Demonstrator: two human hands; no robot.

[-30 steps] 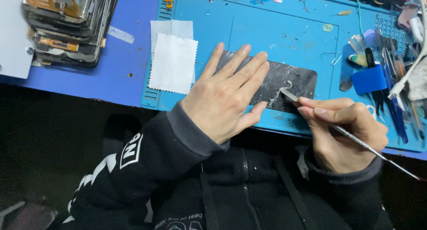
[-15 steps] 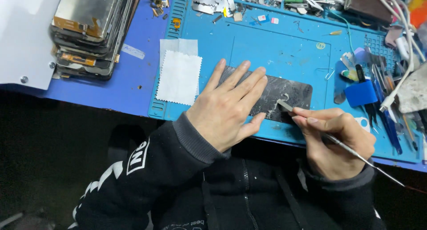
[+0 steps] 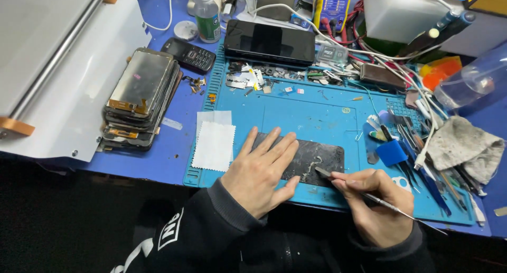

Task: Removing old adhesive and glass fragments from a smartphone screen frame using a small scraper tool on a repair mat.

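Scraping's carrying on: your left hand (image 3: 262, 172) is still lying flat, pinning the dark panel (image 3: 309, 159). Your right hand (image 3: 376, 207), pinched on the thin metal tool (image 3: 369, 197), is working its blade at the same near edge beside your left thumb.

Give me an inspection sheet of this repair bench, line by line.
Surface: blue work mat on a blue table.
Job's things: dark phone panel flat on the mat, pale residue on it; thin metal tool, tip on the panel.
Clutter: stack of phone screens, white cloth, black phone, keypad phone, bottle, grey rag, tools at right.
Hands: left hand flat on the panel; right hand holds the tool.
Cables: white cables across the back.
Surroundings: white machine at left.
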